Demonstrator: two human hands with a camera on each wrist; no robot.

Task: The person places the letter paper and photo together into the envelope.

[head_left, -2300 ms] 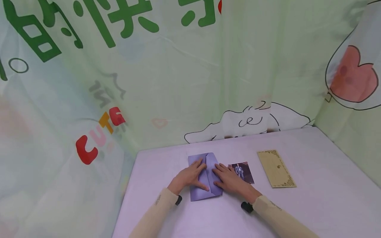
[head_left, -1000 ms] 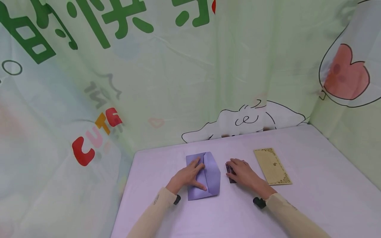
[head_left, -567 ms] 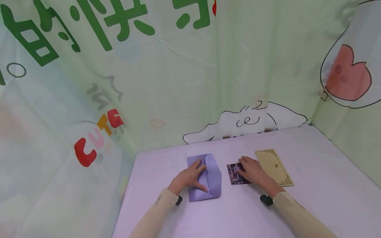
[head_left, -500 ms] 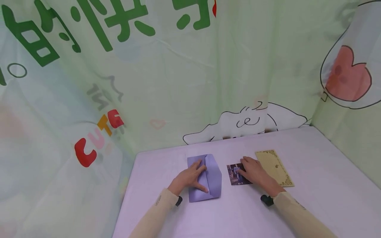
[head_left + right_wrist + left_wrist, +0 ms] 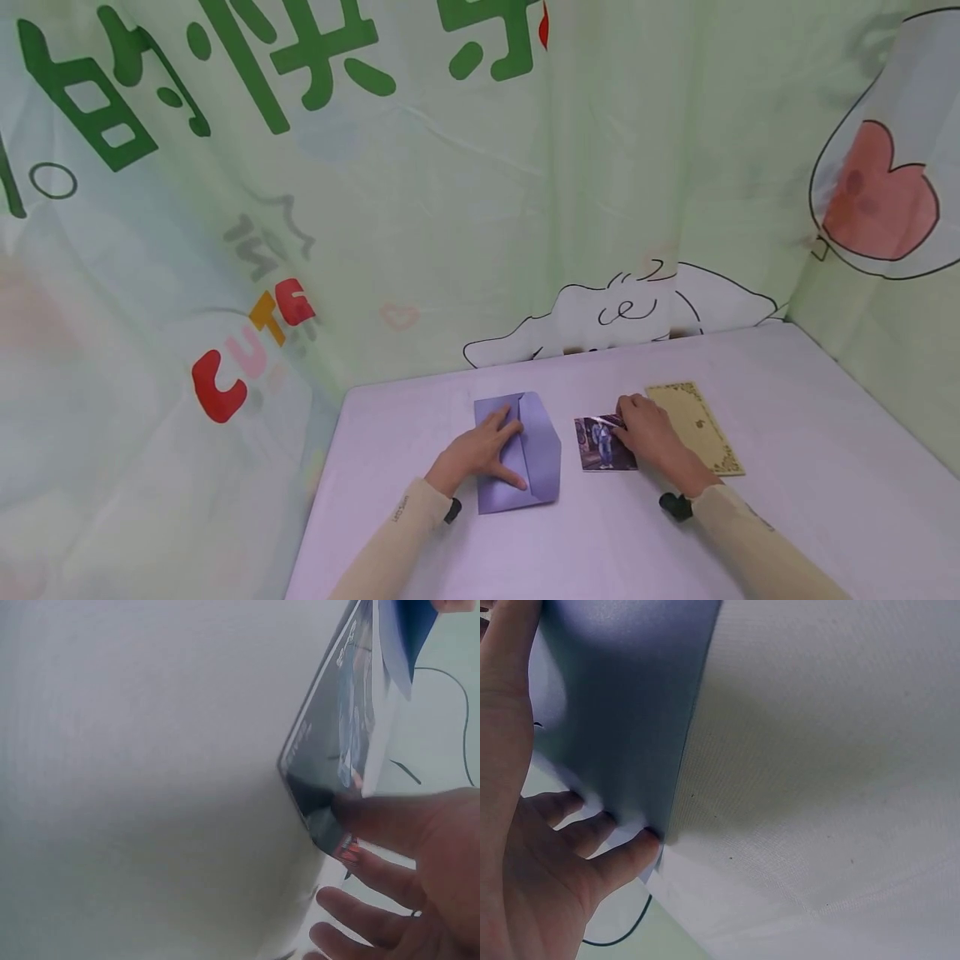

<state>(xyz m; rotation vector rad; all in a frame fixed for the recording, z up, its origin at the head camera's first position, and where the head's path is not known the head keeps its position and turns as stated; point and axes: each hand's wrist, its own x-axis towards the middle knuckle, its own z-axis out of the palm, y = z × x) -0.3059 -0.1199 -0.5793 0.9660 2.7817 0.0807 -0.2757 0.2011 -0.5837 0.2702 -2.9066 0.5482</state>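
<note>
A purple paper envelope lies on the table with its pointed flap side to the right. My left hand rests on its left half, fingers and thumb spread. The left wrist view shows those fingertips on the envelope's surface. To the right lies a small glossy photo of a standing figure. My right hand pinches the photo's right edge. In the right wrist view the thumb lies on top of the photo, the index finger is at its edge, and that end bends up slightly.
A tan rectangular card with an ornate dark border lies just right of my right hand, partly hidden behind it. The table has a pale lilac cover. Printed fabric curtains rise behind and beside it.
My right hand has left the envelope, passed over the photo to its right edge and taken hold there. My left hand has stayed on the envelope.
</note>
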